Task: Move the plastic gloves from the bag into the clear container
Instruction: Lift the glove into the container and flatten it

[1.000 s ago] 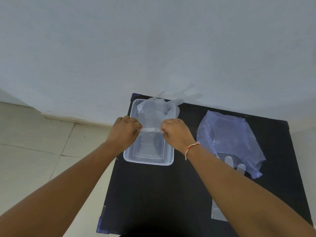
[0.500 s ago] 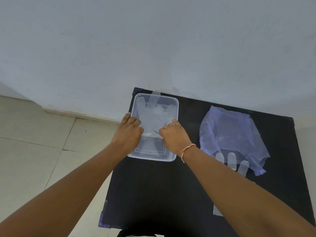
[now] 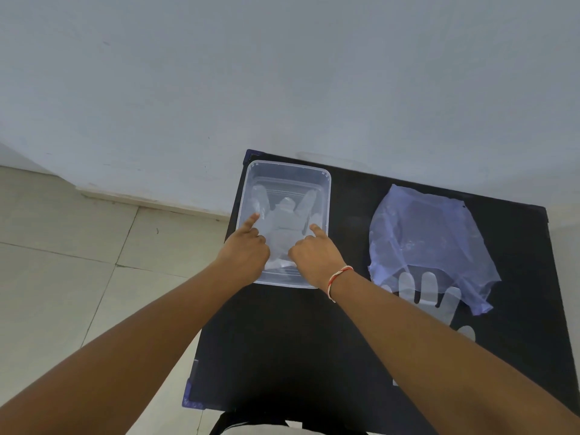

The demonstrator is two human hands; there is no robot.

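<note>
glove (image 3: 282, 227) flat in container (image 3: 326, 196) | both index fingers (image 3: 252, 219) pressing it, nothing gripped

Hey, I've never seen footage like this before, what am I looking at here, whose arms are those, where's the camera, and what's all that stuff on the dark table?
There is no machine here. A person wears a camera on their head, so the single view looks forward and down along their own two bare arms. The left hand and the right hand each press a pointed finger onto a thin plastic glove lying inside a clear container. Neither hand grips anything. The container sits on a black table by a wall. To the right lies a bluish plastic bag, with another glove sticking out of its near edge. The right wrist has a red and white string.
</note>
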